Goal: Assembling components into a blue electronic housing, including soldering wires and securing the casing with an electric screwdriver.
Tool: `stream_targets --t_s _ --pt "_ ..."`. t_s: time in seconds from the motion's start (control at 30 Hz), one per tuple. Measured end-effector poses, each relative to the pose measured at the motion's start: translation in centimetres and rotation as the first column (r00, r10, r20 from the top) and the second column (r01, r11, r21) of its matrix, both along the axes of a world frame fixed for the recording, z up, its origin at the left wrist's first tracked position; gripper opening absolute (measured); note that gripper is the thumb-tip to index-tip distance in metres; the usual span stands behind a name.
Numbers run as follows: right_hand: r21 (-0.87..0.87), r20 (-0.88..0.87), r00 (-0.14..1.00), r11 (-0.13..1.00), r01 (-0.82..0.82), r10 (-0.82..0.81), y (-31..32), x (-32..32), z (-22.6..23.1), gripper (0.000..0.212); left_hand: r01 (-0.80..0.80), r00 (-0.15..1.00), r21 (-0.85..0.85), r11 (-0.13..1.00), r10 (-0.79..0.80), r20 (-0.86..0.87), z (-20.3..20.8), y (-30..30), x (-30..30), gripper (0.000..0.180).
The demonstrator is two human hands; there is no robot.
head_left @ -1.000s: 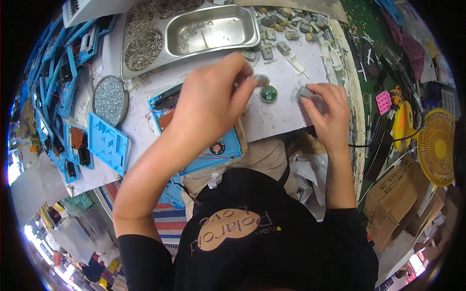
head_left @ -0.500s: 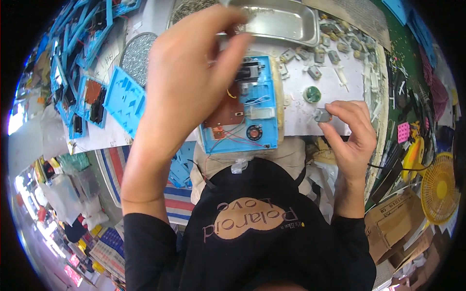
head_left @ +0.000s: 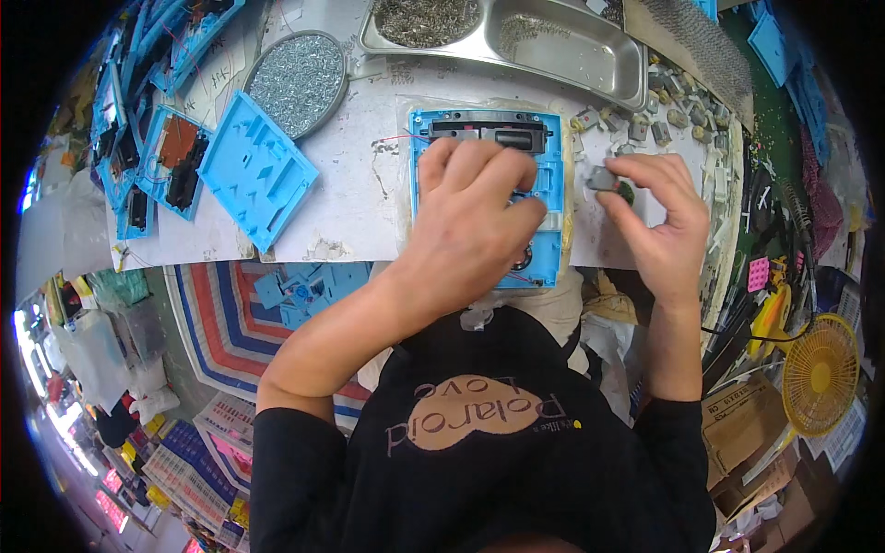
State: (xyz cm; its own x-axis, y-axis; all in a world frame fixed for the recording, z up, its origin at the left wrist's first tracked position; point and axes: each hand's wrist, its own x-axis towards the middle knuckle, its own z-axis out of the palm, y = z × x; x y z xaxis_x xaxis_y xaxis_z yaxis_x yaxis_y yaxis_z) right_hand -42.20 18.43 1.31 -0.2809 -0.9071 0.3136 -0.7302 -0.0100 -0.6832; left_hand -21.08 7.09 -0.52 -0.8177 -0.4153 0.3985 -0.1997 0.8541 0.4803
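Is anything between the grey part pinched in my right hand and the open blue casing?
Nothing visible blocks the gap from the grey part, held in the right hand, to the right edge of the blue casing. The left hand covers much of the casing's middle.

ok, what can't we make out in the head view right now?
All head view:
- Middle of the blue casing: hidden under the left hand; can't tell if that hand grips anything.
- Green round thing: partly covered by the right hand.
- Metal tray: cut off by the top edge.
- Silvery bits: too small to count.
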Motion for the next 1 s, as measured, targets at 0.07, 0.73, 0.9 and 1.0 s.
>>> stream_targets --t_s 0.07,0.73,0.9,1.0 --pt "0.005 -0.003 0.999 0.999 -0.046 0.046 -0.6 0.6 -0.4 0.031 0.004 0.999 0.002 1.000 -0.003 -0.052 0.0 -0.3 1.7 0.025" --pt "0.382 -0.503 0.789 0.910 -0.163 0.352 -5.3 3.6 2.7 0.021 -0.029 0.989 0.102 0.994 0.043 -0.143 -0.4 1.0 5.8 0.034" --pt "0.433 -0.350 0.864 0.881 -0.193 0.361 -5.2 2.3 1.9 0.018 -0.147 0.954 0.254 0.956 0.204 -0.218 -0.9 0.0 7.7 0.040" --pt "0.350 -0.215 0.937 0.918 -0.189 0.275 -4.1 1.6 1.5 0.025 -0.259 0.917 0.300 0.918 0.331 -0.221 -1.5 -1.6 7.8 0.044"
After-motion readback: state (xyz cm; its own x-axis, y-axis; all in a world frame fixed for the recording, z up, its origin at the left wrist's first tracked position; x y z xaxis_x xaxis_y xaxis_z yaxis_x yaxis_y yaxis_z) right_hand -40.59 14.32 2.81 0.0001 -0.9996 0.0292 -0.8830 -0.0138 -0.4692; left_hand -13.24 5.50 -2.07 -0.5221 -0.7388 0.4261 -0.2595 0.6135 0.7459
